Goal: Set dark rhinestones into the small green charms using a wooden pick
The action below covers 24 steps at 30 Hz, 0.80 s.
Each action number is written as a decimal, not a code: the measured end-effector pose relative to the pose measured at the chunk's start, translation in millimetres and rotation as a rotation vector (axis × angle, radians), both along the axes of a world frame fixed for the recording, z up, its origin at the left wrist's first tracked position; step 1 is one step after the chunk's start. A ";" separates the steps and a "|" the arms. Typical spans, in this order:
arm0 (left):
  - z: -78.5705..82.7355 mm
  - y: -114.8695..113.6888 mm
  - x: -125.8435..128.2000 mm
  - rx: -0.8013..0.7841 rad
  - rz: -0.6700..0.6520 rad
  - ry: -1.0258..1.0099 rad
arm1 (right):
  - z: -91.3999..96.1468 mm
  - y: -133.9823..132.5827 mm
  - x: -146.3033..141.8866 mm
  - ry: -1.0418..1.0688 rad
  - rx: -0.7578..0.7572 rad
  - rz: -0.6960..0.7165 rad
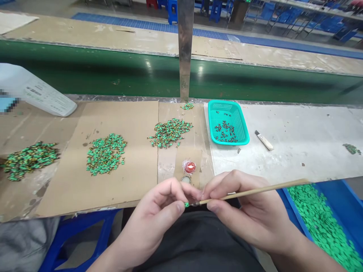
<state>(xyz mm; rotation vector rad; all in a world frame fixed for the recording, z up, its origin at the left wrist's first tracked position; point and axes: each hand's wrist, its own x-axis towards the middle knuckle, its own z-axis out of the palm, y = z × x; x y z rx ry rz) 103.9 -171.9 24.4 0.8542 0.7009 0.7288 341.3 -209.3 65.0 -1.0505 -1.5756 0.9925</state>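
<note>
**Factory workshop on a small-parts line**

Long production benches run across a factory floor. The near surface [297,128] carries cardboard sheets [133,189] and heaps of small green parts [106,154] from 10 to 12 o'clock, with a teal plastic basket [244,128] at 1 o'clock. A steel post [185,37] rises at 12 o'clock, a second bench [85,32] lies beyond it, and blue plastic stools [172,11] stand further off. At 4 o'clock, a blue crate [347,204] brims with green pieces [320,223].
</note>
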 end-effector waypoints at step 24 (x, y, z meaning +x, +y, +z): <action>-4.6 -1.3 -3.2 -0.019 -0.007 -0.030 | -1.5 -0.3 -1.3 0.084 -0.028 -0.026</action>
